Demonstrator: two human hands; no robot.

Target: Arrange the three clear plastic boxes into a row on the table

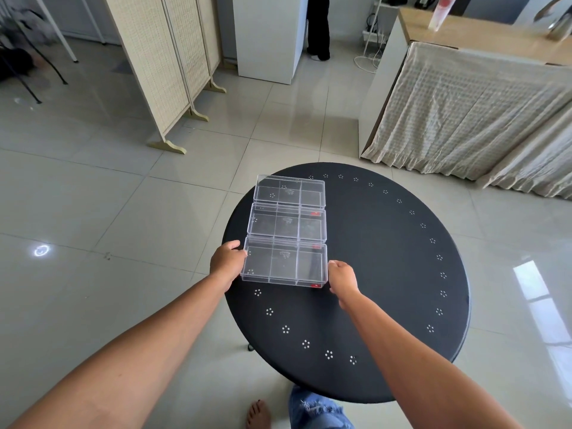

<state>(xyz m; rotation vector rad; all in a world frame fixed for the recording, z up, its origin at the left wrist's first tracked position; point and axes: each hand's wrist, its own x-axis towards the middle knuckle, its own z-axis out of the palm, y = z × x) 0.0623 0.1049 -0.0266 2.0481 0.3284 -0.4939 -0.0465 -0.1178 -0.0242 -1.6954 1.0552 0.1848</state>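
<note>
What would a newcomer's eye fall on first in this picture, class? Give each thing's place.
Three clear plastic boxes lie in a line on the left part of the round black table. The left hand and right hand grip the nearest box at its two short ends.

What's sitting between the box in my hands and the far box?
The middle clear box, lying between the near box and the far box and edge to edge with both, as the head view shows.
</note>
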